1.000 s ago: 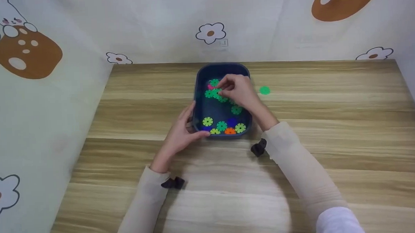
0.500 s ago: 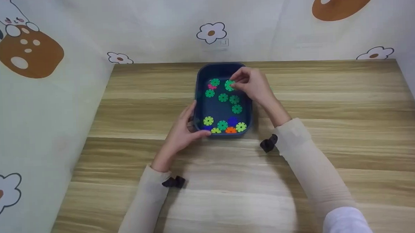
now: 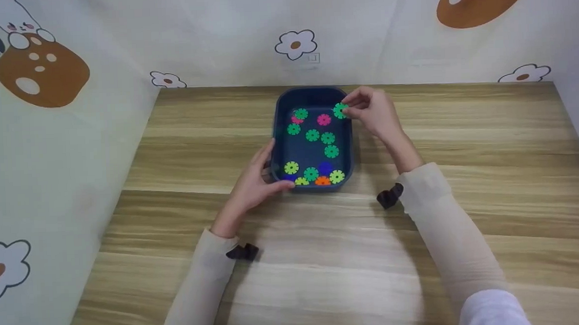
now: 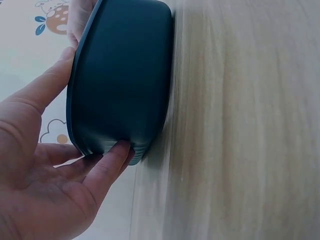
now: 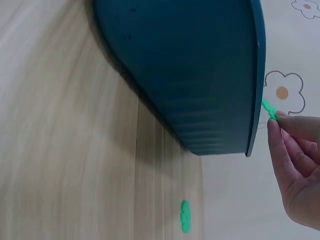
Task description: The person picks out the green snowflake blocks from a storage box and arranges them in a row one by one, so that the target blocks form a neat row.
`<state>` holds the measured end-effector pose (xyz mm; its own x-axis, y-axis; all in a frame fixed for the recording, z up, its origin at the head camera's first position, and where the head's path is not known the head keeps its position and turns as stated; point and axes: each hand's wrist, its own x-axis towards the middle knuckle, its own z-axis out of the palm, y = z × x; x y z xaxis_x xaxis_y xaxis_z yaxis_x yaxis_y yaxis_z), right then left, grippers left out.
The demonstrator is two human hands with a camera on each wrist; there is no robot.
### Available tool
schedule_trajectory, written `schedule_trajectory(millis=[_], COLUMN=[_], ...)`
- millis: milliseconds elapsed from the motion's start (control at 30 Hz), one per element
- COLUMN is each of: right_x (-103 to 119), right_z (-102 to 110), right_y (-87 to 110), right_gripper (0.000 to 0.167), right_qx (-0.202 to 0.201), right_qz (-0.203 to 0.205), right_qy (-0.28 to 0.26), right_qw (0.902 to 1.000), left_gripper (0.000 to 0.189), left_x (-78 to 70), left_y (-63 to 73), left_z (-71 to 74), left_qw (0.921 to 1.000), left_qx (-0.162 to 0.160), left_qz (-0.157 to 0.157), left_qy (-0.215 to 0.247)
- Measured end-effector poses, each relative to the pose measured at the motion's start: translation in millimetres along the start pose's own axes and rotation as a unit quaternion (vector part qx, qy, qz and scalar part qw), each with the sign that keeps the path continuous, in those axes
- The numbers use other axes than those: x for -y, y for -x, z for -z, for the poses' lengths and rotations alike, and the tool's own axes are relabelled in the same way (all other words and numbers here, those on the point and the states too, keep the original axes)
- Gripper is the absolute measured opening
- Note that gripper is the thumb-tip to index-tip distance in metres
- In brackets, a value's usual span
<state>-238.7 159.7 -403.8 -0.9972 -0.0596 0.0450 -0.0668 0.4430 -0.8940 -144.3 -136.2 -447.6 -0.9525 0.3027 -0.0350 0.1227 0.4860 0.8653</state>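
A dark blue plastic bin (image 3: pixel 301 154) stands on the wooden table, holding several notched interlocking discs. My left hand (image 3: pixel 251 184) grips its near left corner, the thumb on the near rim and the fingers against the side wall, as the left wrist view shows. Between thumb and fingertips my right hand (image 3: pixel 377 112) pinches a green interlocking disc (image 3: pixel 339 111), held over the bin's far right rim. Inside lie more green discs (image 3: pixel 312 135), a pink disc (image 3: pixel 324 119), yellow discs (image 3: pixel 291 168), an orange disc (image 3: pixel 322 180) and dark blue ones.
Another green disc (image 5: pixel 185 216) lies on the table to the right of the bin; in the head view the right hand hides it. A patterned cloth wall (image 3: pixel 362 32) rises right behind the table's far edge.
My right hand has moved right and lifted the green disc from the bin's middle to its far right rim, uncovering the pink disc. My left hand has stayed at the corner.
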Motion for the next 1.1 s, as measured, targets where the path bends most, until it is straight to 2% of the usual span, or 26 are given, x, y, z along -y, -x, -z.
schedule_trajectory(millis=[267, 500, 667, 1100], right_x=[-11, -23, -31, -53], right_z=[14, 24, 31, 45], right_y=[-0.6, -1.1, -0.8, 1.9], right_gripper=[0.015, 0.014, 0.014, 0.018], right_qx=[-0.025, -0.042, -0.05, -0.071], right_qz=[0.006, 0.0, -0.014, -0.034], right_qy=[-0.005, -0.048, -0.058, -0.017], right_qw=[0.9997, 0.998, 0.9969, 0.9968], left_gripper=[0.105, 0.105, 0.105, 0.104], left_x=[0.2, -1.2, -0.7, -0.4], left_y=[-0.7, -1.4, -1.4, -1.3], left_z=[1.2, 0.5, 0.9, 1.8], left_qw=[1.0, 0.9997, 1.0, 0.9999], left_qx=[0.003, 0.004, 0.001, 0.004], left_qz=[0.0, 0.003, -0.001, -0.007], left_qy=[-0.006, 0.022, 0.005, -0.01])
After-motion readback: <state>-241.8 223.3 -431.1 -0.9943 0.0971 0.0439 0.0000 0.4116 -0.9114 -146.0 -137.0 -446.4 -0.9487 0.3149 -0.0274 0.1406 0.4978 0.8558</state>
